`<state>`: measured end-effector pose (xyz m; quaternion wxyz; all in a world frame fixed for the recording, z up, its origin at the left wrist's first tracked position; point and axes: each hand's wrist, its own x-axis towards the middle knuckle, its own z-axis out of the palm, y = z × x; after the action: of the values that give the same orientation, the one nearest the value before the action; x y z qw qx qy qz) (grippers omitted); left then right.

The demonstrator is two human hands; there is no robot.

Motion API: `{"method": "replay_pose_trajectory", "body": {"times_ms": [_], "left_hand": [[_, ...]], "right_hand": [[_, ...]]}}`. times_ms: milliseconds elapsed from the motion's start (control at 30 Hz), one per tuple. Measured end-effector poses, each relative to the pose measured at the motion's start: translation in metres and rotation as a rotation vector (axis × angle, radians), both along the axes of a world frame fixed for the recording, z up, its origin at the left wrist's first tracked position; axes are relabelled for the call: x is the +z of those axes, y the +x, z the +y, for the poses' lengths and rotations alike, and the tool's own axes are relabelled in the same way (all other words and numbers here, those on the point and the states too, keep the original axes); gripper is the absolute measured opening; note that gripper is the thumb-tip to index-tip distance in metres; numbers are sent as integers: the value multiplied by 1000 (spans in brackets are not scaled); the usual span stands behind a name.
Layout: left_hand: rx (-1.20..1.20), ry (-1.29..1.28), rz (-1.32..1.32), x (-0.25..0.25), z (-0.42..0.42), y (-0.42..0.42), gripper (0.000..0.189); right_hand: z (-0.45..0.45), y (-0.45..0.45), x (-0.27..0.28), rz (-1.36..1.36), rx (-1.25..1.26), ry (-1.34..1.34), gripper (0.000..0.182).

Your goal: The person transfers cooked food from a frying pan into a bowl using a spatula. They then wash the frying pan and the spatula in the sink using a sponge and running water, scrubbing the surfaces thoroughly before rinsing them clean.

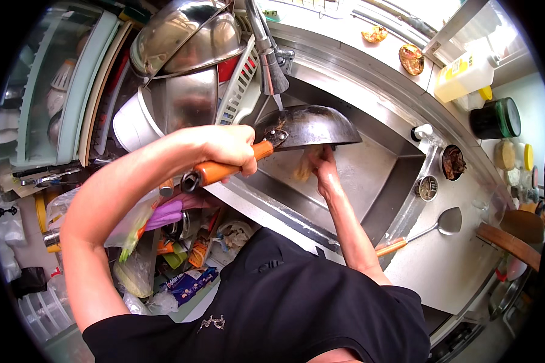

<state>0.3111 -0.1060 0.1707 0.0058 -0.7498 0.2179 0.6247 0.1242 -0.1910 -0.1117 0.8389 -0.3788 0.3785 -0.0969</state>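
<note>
My left hand is closed around the orange wooden handle of a dark metal wok. The wok is tipped over the stainless steel sink, its outer side facing the tap. From the metal faucet water runs onto the wok near its handle joint. My right hand is under the wok's rim, its fingers partly hidden by it. A blurred yellowish-brown scrubber or cloth is in that hand's fingers, against the wok's inner side, which is out of sight.
Steel bowls and a white plastic tub stand left of the sink by a slotted white basket. On the right counter lie a spatula, a small strainer and a bowl of dark pieces. A plastic jug stands behind.
</note>
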Motion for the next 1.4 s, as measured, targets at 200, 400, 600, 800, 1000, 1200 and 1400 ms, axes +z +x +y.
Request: {"method": "replay_pose_trajectory", "body": {"times_ms": [200,400,600,800,1000,1200,1400], "left_hand": [[407,-47,143,-3,33,-17,36],[756,-163,370,-25,73,-40,24],[1056,-270,598,-58,105,-64,27],[1233,-427,699,-91,126,-96,33],[1310,-547,854,-113,148,-112,34],[1296,-608,970,-136,157,-122,35],[1327,-621,1043,-136,163,-126,33]], "right_hand": [[-15,13,9,-17,-30,-29,68],[-23,47,0,-45,-13,-42,67],[-19,97,-12,-227,-14,305,61],[-25,135,-47,-442,79,338,23],[-18,138,-19,134,112,-760,34],[-51,94,-73,284,869,-1252,32],[-96,143,-31,123,378,-894,26]]}}
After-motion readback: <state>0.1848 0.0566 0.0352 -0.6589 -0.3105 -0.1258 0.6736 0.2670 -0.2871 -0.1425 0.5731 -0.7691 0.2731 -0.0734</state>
